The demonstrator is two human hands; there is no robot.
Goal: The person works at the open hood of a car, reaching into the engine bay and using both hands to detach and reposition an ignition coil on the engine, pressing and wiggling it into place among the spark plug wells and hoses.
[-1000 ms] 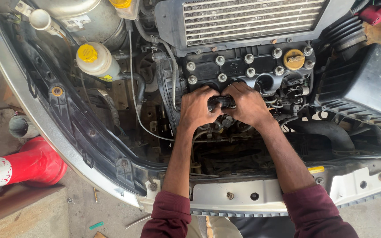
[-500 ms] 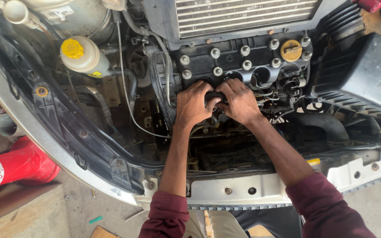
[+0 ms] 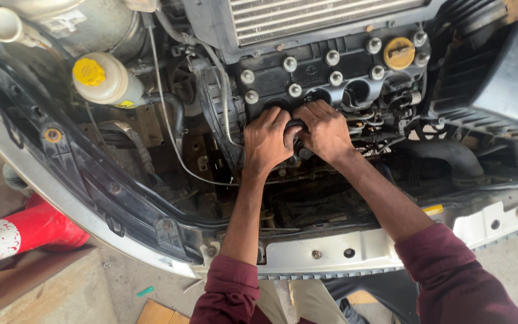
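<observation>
Both arms stretched forward and down, converging to a narrow V. Maroon sleeves pushed back above the elbows, forearms bare. Left forearm running almost straight up the view, wrist in line with it; left hand (image 3: 266, 141) back-side up, knuckles raised, fingers (image 3: 278, 118) curled downward and closed, thumb side toward the other hand. Right forearm slanting in from the lower right, wrist bent slightly inward; right hand (image 3: 326, 131) also back-side up, fingers (image 3: 310, 111) bent over and clenched. Hands pressed close, side by side, touching at the inner knuckles. Fingertips tucked under, out of sight.
</observation>
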